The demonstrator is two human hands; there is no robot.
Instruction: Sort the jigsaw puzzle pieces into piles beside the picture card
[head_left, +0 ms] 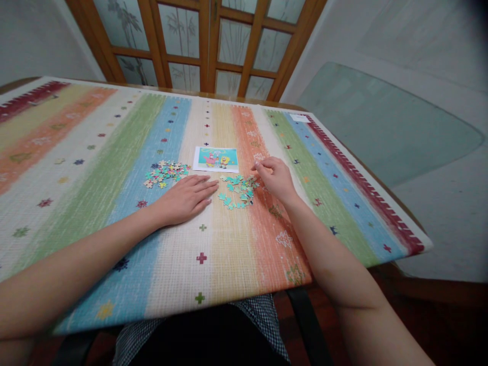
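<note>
My left hand [189, 197] lies flat on the tablecloth with its fingers stretched out, between two groups of jigsaw pieces. Left of it is a heap of mixed-colour jigsaw pieces [163, 173], close to the knuckles. Just beyond its fingertips lie loose, mostly turquoise jigsaw pieces [239, 190]. My right hand [275, 178] is raised at the right side of these, thumb and fingers pinched together; whatever is in the pinch is too small to make out. Behind both hands, a printed cartoon picture [217, 159] with a white border lies face up.
A striped, patterned cloth [224, 254] covers the table. A small white label [299, 118] lies near the far right corner. Wooden doors with frosted panes [179, 35] stand behind the table. The table's front edge is close to my lap.
</note>
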